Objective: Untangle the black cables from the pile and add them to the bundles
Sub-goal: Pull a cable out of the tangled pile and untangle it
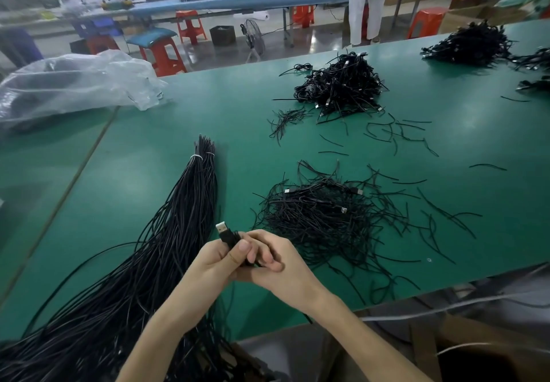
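A worker's left hand [215, 259] and right hand [276, 262] are meeting above the near edge of a green-topped workbench [148, 173], both closing on one thin black USB cable [226, 236]. The left thumb is pinching it just behind the silver-tipped plug, which is poking up and away to the left, while the right fingers are curling round the cord. Where the cord's tail is running cannot be told.

Just left of the grip, the long tied bundle of black cables [184, 218] is lying with its long axis running from the near left away to its white ties, so the left hand is sitting nearer to it. Beyond and right of the grip, the loose tangled pile of black cables [324, 218] is spreading. Bare green surface is opening ahead between bundle and pile. The bench edge is lying under the forearms, so a dropped cord would probably slide off.
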`<action>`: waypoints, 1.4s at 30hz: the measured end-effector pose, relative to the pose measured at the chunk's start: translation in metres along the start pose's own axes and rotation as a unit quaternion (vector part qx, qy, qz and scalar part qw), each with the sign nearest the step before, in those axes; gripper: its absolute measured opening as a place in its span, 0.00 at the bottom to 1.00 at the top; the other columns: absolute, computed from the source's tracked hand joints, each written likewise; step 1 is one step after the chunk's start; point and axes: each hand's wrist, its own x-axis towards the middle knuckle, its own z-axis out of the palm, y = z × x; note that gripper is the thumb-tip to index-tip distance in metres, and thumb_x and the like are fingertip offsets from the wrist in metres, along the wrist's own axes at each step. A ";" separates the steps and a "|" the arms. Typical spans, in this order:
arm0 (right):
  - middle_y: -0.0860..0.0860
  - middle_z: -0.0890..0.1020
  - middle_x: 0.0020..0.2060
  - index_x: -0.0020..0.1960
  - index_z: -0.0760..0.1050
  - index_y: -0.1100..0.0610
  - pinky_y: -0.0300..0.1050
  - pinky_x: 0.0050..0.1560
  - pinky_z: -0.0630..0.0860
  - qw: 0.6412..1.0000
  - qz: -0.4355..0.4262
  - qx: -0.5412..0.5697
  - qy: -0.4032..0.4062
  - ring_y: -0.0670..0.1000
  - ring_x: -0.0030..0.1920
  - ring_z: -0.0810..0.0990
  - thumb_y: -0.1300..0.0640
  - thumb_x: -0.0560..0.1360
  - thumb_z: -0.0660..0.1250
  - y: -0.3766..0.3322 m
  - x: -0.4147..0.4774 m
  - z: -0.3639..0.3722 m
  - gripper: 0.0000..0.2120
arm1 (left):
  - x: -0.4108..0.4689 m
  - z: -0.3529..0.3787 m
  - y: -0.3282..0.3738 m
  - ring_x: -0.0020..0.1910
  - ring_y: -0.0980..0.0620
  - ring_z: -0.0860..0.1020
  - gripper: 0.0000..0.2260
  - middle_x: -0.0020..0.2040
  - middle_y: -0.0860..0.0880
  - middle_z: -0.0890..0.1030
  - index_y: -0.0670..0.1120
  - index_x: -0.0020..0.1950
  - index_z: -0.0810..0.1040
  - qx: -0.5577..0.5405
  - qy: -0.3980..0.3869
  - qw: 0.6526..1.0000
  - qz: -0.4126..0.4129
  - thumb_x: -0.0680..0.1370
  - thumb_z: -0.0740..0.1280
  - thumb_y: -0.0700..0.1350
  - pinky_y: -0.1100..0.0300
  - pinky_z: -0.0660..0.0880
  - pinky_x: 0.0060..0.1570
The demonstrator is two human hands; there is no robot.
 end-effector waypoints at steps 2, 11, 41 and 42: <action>0.45 0.85 0.45 0.59 0.79 0.51 0.37 0.49 0.80 1.000 0.002 0.014 0.000 0.44 0.48 0.84 0.65 0.72 0.69 -0.003 0.001 0.002 0.18 | -0.001 0.006 -0.004 0.56 0.35 0.83 0.17 0.49 0.33 0.84 0.44 0.45 0.80 -0.007 0.030 0.999 0.020 0.84 0.65 0.55 0.47 0.80 0.57; 0.48 0.84 0.44 0.55 0.82 0.56 0.47 0.52 0.80 0.999 0.007 -0.022 0.026 0.47 0.46 0.83 0.61 0.72 0.73 -0.001 -0.002 -0.004 0.11 | -0.001 0.012 -0.005 0.59 0.36 0.81 0.14 0.55 0.32 0.83 0.41 0.47 0.83 -0.079 0.047 0.996 -0.013 0.85 0.63 0.48 0.52 0.78 0.61; 0.48 0.80 0.54 0.66 0.74 0.53 0.51 0.48 0.77 0.869 -0.103 -0.480 -0.055 0.53 0.51 0.82 0.64 0.83 0.62 -0.013 -0.007 -0.021 0.14 | -0.012 -0.011 -0.024 0.35 0.50 0.83 0.18 0.37 0.42 0.84 0.49 0.56 0.83 0.185 0.197 0.961 -0.061 0.68 0.79 0.48 0.61 0.80 0.40; 0.48 0.79 0.54 0.66 0.73 0.54 0.53 0.47 0.78 0.861 -0.102 -0.494 -0.061 0.54 0.51 0.82 0.65 0.83 0.61 -0.012 -0.007 -0.021 0.14 | -0.011 -0.012 -0.024 0.34 0.51 0.82 0.16 0.37 0.43 0.84 0.49 0.55 0.84 0.206 0.187 0.959 -0.052 0.69 0.78 0.48 0.60 0.79 0.38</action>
